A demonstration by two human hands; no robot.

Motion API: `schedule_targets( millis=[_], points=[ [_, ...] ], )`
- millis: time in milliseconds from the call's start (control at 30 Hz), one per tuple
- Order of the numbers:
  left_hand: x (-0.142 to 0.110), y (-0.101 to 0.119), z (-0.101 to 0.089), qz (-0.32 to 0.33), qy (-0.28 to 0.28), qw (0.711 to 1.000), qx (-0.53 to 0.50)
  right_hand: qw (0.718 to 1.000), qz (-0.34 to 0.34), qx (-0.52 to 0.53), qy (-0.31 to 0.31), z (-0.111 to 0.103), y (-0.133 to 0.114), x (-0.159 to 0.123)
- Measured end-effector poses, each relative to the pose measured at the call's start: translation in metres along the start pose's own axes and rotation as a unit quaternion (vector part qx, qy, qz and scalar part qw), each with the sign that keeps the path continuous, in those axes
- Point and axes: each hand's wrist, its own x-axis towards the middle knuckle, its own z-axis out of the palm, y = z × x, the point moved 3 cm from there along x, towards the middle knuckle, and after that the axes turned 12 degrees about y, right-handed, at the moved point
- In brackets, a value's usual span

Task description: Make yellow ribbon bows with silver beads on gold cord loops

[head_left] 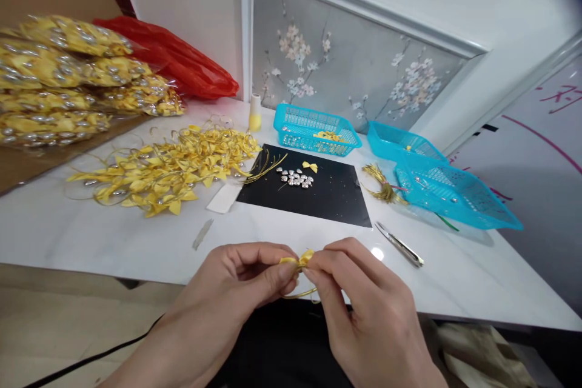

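Note:
My left hand (pixel 254 276) pinches one side of a small yellow ribbon bow (pixel 307 255) just over the table's front edge. Fingers of my right hand (pixel 359 285) close on the bow's other side, where a gold cord (pixel 300 295) loops beneath. The fingertips hide the bow's middle. Beyond the hands lies a black mat (pixel 336 209) with several silver beads (pixel 297 179), another yellow bow (pixel 310 167) and loose gold cords (pixel 266 168) at its left edge.
Finished-looking yellow bows (pixel 168 170) are heaped at left, below stacked bagged bows (pixel 54 73) and a red bag (pixel 182 60). Blue baskets (pixel 279 124) stand behind and right. Thread snips (pixel 400 245), a gold cord bundle (pixel 385 191) and a thread spool (pixel 255 114) lie around the mat.

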Motion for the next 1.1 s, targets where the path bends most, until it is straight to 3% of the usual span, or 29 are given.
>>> schedule_targets(
  millis=[600, 1100],
  points=[
    [-0.0027, 0.0033, 0.0011, 0.020, 0.004, 1.000, 0.012, 0.999, -0.044, -0.023, 0.010, 0.0003, -0.0026, 0.0019],
    [0.0009, -0.0015, -0.0015, -0.014, 0.006, 0.999, -0.037, 0.996, -0.091, -0.019, 0.000, -0.0024, -0.0027, 0.0073]
  ],
)
